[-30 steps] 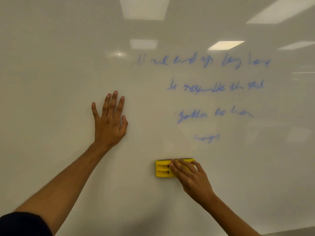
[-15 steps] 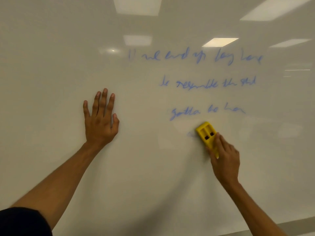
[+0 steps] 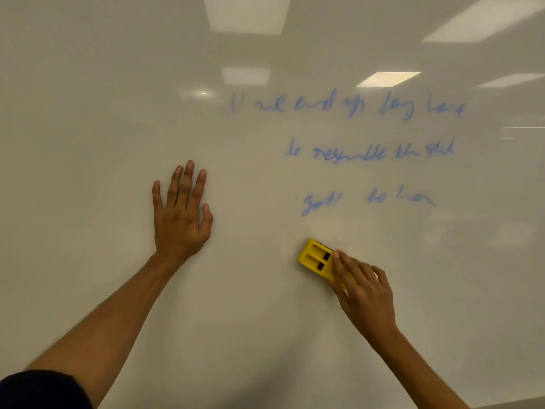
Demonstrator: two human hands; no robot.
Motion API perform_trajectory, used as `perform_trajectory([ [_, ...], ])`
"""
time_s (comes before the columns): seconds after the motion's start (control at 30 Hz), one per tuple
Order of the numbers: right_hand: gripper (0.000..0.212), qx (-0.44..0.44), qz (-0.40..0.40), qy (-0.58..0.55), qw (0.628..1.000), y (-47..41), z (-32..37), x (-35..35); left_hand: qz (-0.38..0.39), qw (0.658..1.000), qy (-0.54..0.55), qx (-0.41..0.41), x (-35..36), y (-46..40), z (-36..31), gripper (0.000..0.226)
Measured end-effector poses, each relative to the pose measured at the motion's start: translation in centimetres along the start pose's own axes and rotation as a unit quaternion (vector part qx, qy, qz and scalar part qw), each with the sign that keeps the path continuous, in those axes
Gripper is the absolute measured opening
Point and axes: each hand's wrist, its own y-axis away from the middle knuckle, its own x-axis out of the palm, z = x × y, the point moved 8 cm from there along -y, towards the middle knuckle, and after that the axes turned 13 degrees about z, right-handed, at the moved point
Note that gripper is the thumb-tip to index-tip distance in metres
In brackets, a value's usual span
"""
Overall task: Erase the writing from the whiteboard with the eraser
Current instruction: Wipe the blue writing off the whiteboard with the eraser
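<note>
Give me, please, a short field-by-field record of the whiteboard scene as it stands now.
surface: whiteboard, reflecting ceiling lights
writing: blue writing, three lines left; third has a wiped gap
eraser: yellow eraser, against the board below the writing
right hand: right hand holds the eraser
left hand: left hand flat on the board, fingers spread

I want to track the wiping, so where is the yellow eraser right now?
In the head view the yellow eraser lies against the whiteboard, lower right of centre, under the right hand and just below the third line of blue writing.
</note>
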Motion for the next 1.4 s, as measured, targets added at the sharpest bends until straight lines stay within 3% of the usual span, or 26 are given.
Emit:
perform_trajectory([
  [0.17,0.054,0.104,0.019,0.035,0.994,0.6,-4.5,-0.4,-0.002,1.000,-0.002,-0.002,0.0,0.1,0.0,0.068],
  [0.33,0.056,0.197,-0.013,-0.015,0.980,-5.2,-7.3,-4.1,0.001,1.000,-0.002,-0.006,0.1,0.1,0.0,0.069],
  [0.47,0.060,0.161,-0.049,-0.040,0.985,-9.8,-3.9,-6.3,0.003,1.000,0.002,-0.008,0.2,0.0,0.0,0.069],
  [0.73,0.050,-0.061,0.002,-0.026,0.998,-6.6,3.6,-3.4,0.006,1.000,0.003,-0.010,0.1,0.1,0.0,0.068],
  [0.83,0.044,-0.040,-0.009,-0.027,0.999,-5.5,1.2,-3.0,0.003,1.000,0.008,-0.010,0.0,0.3,0.0,0.068],
  [1.0,0.060,0.093,-0.050,-0.085,0.991,-7.9,-4.3,-4.8,-0.004,1.000,0.008,-0.010,0.2,0.3,0.1,0.068],
  [1.17,0.060,0.173,-0.101,-0.103,0.974,-13.0,-6.0,-8.4,-0.007,1.000,0.004,-0.010,0.2,0.4,0.1,0.068],
  [1.3,0.058,0.158,-0.123,-0.122,0.972,-17.1,-4.0,-10.2,-0.008,1.000,0.009,-0.011,0.1,0.3,0.0,0.068],
  [1.4,0.054,0.063,-0.101,-0.093,0.988,-17.6,-0.1,-10.0,-0.008,1.000,0.012,-0.010,0.0,0.3,0.0,0.068],
])
